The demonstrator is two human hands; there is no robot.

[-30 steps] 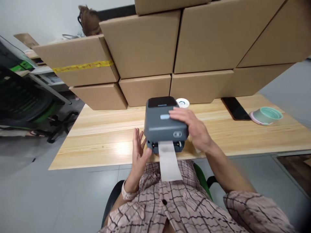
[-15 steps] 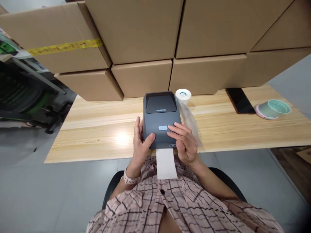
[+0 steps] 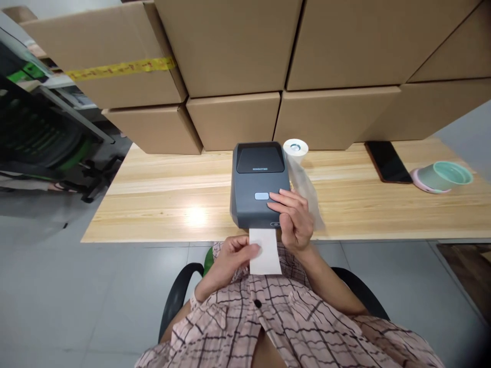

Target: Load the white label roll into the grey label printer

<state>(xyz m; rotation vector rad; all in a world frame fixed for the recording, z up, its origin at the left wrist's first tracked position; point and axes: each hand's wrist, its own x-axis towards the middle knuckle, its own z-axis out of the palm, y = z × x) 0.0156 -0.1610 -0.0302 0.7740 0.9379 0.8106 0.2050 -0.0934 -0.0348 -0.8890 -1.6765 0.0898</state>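
Wooden table (image 3: 164,199): printer (image 3: 261,181), paper roll (image 3: 298,154), phone (image 3: 388,162), boxes (image 3: 236,122).

The single head-worn camera looks forward and down from above the plaid shirt (image 3: 307,327); the wood-grain tabletop (image 3: 164,204) lies close below, with a label printer (image 3: 261,181) at mid-frame; cardboard boxes (image 3: 230,46) beyond run past the top edge.

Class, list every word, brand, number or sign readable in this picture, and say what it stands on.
None reads with certainty.
Pale lettering on the printer's dark top panel: too small and blurred.
Oval mark on the printer's front edge: too small.
Reddish marks on the yellow tape across a carton: too blurred.
Paper strip: no print visible.
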